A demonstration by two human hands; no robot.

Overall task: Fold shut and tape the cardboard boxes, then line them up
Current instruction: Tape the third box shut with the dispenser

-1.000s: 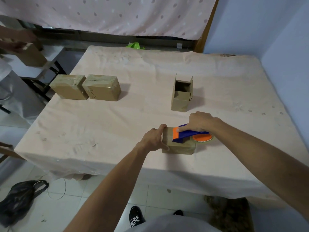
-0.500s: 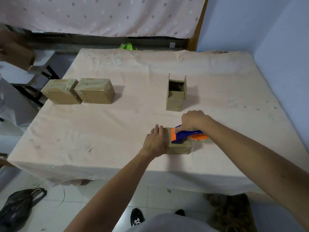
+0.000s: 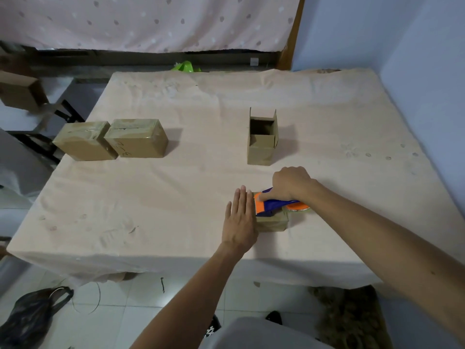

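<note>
1. Done, as far as can be judged: one taped box [image 3: 84, 142] and a second taped box [image 3: 137, 138] sit closed and touching side by side at the far left of the tabletop [image 3: 176, 197], with glossy tape across their tops. They look like the start of the line.

2. In hand: the near box [image 3: 273, 221] stands close to the front edge of the tabletop with its flaps folded down. The dispenser [image 3: 274, 204] lies across its top, orange blade end toward the left edge and the roll hanging past the right side. The strip seems to be at or near its end, but the tape itself is too hard to see to say whether it has been cut.

3. Left to do: the open box [image 3: 261, 144], well apart from the others behind the near box, has its flaps standing up and its inside showing. It needs folding, taping and moving. The near box also needs carrying over to the pair.

4. Left hand [image 3: 240, 217]: its fingers [image 3: 242, 200] are straight and held together, the hand flat against the near box's left side, bracing it. It grips nothing.

5. Right hand [image 3: 292, 182]: its fingers [image 3: 284, 180] are curled tightly round the dispenser's blue handle, pressing it onto the box top.

6. A further box [image 3: 20, 93] shows off the tabletop at far left, blurred.
</note>
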